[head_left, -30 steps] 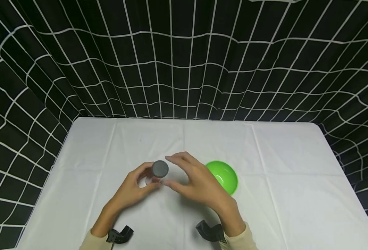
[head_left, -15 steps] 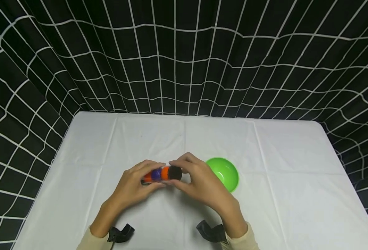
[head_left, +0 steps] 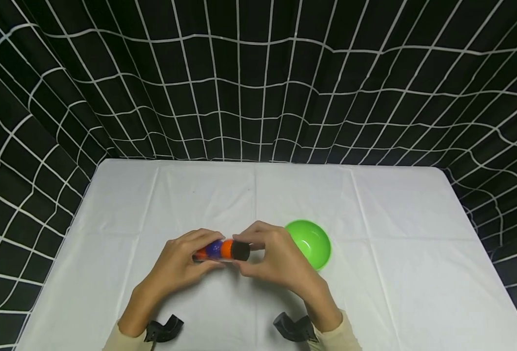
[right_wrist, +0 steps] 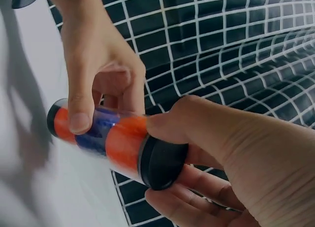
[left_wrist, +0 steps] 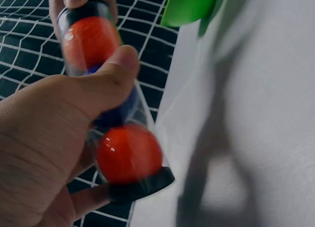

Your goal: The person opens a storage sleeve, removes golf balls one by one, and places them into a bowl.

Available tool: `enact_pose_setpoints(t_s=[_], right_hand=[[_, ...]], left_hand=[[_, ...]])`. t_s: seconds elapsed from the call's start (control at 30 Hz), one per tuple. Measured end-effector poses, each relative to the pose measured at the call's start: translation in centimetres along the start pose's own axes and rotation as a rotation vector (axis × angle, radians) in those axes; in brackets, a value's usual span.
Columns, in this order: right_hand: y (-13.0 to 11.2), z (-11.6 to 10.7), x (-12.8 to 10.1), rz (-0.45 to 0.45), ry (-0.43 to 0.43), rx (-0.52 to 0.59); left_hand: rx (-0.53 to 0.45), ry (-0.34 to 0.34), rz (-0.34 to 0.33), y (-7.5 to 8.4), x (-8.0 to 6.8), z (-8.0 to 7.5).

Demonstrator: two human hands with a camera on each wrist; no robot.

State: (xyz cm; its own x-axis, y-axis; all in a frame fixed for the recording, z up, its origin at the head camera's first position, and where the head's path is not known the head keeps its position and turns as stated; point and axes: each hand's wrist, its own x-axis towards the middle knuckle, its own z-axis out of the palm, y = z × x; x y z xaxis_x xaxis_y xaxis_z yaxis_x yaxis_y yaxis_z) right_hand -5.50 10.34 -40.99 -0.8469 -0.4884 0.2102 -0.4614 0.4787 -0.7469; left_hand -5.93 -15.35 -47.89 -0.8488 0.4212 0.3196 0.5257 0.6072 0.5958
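Above the white table, a clear tube (head_left: 215, 249) lies sideways between both hands. Orange balls (left_wrist: 129, 154) and a blue one (right_wrist: 97, 131) are stacked inside it, and each end has a black cap (right_wrist: 162, 160). My left hand (head_left: 177, 261) grips the tube's middle and left part, its thumb across the clear wall. On the right, my right hand (head_left: 280, 253) holds the black cap at that end between thumb and fingers. Some of its fingers are behind the cap in the head view.
A green bowl (head_left: 322, 243) stands on the white tablecloth (head_left: 407, 263) just beyond the right hand. A black curtain with white netting (head_left: 258, 97) encloses the back and sides. Black wrist mounts (head_left: 164, 329) sit on both wrists.
The tube has tipped from upright, cap facing up, to sideways with that cap pointing right. My right hand has closed in and taken hold of the cap end.
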Motion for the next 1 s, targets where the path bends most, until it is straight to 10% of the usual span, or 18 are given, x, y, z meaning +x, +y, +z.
enact_pose_setpoints(t_s=[1.0], right_hand=[[0.6, 0.9, 0.5, 0.048, 0.147, 0.195]], left_hand=[[0.012, 0.083, -0.040, -0.3, 0.0, -1.7]])
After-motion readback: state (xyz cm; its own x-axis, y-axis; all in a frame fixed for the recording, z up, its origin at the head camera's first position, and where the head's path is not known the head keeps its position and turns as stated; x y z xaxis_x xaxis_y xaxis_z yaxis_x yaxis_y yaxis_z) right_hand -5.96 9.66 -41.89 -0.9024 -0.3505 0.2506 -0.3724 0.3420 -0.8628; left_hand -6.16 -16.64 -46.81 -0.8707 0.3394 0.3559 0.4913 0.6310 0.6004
